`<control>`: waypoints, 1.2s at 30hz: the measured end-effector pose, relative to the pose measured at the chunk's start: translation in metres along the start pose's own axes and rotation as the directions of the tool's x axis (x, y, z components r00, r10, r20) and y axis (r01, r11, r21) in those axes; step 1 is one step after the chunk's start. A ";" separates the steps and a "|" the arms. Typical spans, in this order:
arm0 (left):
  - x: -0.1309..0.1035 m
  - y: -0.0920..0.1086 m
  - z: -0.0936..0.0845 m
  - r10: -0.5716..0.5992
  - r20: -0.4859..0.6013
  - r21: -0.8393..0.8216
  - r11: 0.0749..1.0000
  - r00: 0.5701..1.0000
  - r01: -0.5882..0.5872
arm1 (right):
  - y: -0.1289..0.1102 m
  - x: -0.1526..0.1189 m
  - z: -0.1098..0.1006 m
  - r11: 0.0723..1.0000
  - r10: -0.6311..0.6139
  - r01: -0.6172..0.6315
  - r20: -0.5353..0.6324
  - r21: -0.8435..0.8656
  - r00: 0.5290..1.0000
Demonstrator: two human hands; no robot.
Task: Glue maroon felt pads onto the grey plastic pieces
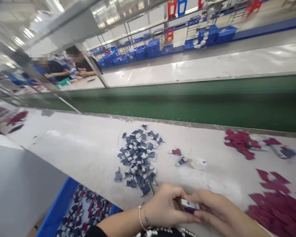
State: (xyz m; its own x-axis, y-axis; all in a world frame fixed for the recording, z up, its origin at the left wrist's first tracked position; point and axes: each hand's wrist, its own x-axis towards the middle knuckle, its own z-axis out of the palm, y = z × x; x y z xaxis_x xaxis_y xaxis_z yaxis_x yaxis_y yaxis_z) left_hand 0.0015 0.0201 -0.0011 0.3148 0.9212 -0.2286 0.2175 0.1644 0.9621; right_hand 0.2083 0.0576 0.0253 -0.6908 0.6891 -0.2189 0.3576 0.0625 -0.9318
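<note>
Close to the table's front edge, my left hand (166, 205) and my right hand (217, 210) meet around a small white-and-maroon piece (189, 204). The fingertips of both hands pinch it, so part of it is hidden. Just beyond my left hand lies a heap of small blue-grey and white pieces (138, 158). To the right of my right hand, a pile of flat maroon pieces (276, 209) spreads over the white table (88, 144). A single maroon piece (176, 151) and a blue-grey piece (182, 160) rest ahead of my hands.
At lower left a blue bin (55, 207) holds many small mixed pieces. Another maroon pile (239, 143) lies at the far right. A green conveyor belt (162, 102) runs behind the table. Two people (85, 67) sit across it, near a metal post (96, 67).
</note>
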 end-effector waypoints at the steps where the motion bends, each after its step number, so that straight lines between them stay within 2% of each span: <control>1: -0.001 0.001 -0.001 0.004 -0.003 0.049 0.999 1.000 -0.004 | -0.003 0.002 -0.001 1.000 0.025 -0.026 0.005 0.018 1.000; 4: 0.002 -0.001 -0.008 -0.007 0.000 0.144 0.990 1.000 0.007 | 0.000 0.009 -0.003 0.995 0.092 -0.093 0.013 0.027 0.996; 8: 0.023 -0.001 -0.027 0.004 -0.084 0.198 0.980 0.996 0.012 | 0.013 0.011 -0.015 0.978 0.198 -0.205 -0.130 -0.041 0.971; 12: 0.055 0.008 -0.051 0.014 -0.161 0.165 0.986 0.987 0.013 | 0.013 0.008 -0.027 0.961 0.240 -0.262 -0.197 -0.092 0.950; 16: 0.073 0.020 -0.066 0.019 -0.160 0.094 0.996 0.987 -0.004 | 0.015 0.003 -0.038 0.939 0.273 -0.320 -0.288 -0.129 0.918; 19: 0.082 0.025 -0.066 0.032 -0.138 0.049 0.998 0.990 -0.025 | 0.024 0.003 -0.043 0.927 0.288 -0.352 -0.362 -0.126 0.887; 21: 0.091 0.025 -0.059 0.029 -0.109 0.016 0.999 0.994 -0.028 | 0.030 0.012 -0.042 0.933 0.273 -0.342 -0.398 -0.114 0.876; 25: 0.108 0.029 -0.041 0.010 -0.044 0.029 1.000 0.999 -0.008 | 0.039 0.041 -0.038 0.961 0.187 -0.255 -0.435 -0.103 0.881; 27: 0.108 0.036 -0.042 0.007 -0.048 0.097 0.995 0.999 -0.003 | 0.040 0.050 -0.038 0.972 0.157 -0.215 -0.425 -0.093 0.892; 29: 0.102 0.042 -0.055 0.013 -0.098 0.203 0.979 0.995 0.007 | 0.038 0.047 -0.041 0.978 0.155 -0.198 -0.407 -0.066 0.900; 33: 0.096 0.044 -0.100 0.055 -0.291 0.446 0.891 0.955 0.085 | 0.029 0.019 -0.045 0.976 0.208 -0.217 -0.393 0.021 0.896; 36: 0.107 0.039 -0.122 0.047 -0.298 0.554 0.822 0.953 0.133 | 0.021 -0.003 -0.044 0.969 0.248 -0.229 -0.390 0.096 0.887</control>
State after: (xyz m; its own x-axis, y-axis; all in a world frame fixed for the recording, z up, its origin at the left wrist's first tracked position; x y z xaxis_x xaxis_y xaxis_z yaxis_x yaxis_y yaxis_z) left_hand -0.0688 0.1684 0.0302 0.0349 0.9911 -0.1285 0.7328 0.0621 0.6776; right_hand 0.2456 0.0889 0.0189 -0.2788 0.9080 -0.3127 0.4445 -0.1666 -0.8802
